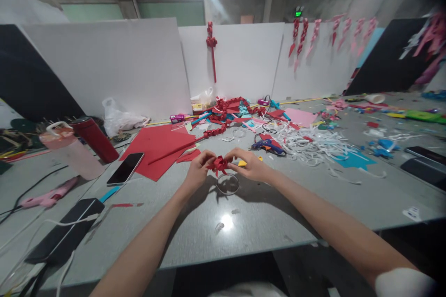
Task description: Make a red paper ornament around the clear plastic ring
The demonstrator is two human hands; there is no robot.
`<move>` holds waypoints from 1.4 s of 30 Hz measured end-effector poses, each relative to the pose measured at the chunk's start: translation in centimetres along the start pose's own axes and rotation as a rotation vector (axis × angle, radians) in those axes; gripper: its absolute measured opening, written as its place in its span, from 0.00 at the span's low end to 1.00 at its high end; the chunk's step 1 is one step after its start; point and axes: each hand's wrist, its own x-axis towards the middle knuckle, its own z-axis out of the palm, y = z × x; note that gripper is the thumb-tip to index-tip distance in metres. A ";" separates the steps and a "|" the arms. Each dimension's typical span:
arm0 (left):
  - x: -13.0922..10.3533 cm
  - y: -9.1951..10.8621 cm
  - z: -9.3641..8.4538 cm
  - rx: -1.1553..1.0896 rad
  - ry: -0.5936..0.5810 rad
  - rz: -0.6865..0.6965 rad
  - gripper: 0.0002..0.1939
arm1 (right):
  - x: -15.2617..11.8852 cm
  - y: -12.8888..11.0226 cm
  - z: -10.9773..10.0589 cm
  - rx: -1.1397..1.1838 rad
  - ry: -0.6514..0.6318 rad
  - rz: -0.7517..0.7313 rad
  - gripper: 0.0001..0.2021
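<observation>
Between my two hands, over the middle of the grey table, is a small red folded-paper ornament (220,164) with pointed ends hanging down. My left hand (200,168) pinches its left side. With thumb and forefinger, my right hand (248,166) grips its right side. A yellow tool (250,161) also sticks out of my right hand; its kind is partly hidden by the fingers. Just below the ornament, a clear round ring (228,184) rests on the table. Past my left hand lie large red paper sheets (153,144) and a red paper rod with a braided end (214,132).
A blue glue gun (270,146) lies beyond my right hand, near a heap of white paper strips (310,141). To the left are a phone (125,168), a red flask (95,139), a pink bottle (71,151), a pink glue gun (50,193) and a black power strip (66,229).
</observation>
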 end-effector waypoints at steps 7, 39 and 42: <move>0.1 0.5 -0.2 -0.161 -0.089 -0.137 0.18 | 0.2 -0.9 0.0 0.100 0.003 0.049 0.08; -0.7 0.4 1.5 -0.787 0.029 -0.556 0.21 | -0.1 -0.7 2.6 -0.298 0.308 0.022 0.02; -0.7 0.5 1.5 -0.765 0.039 -0.550 0.20 | -0.1 -0.7 2.7 -0.316 0.292 0.034 0.02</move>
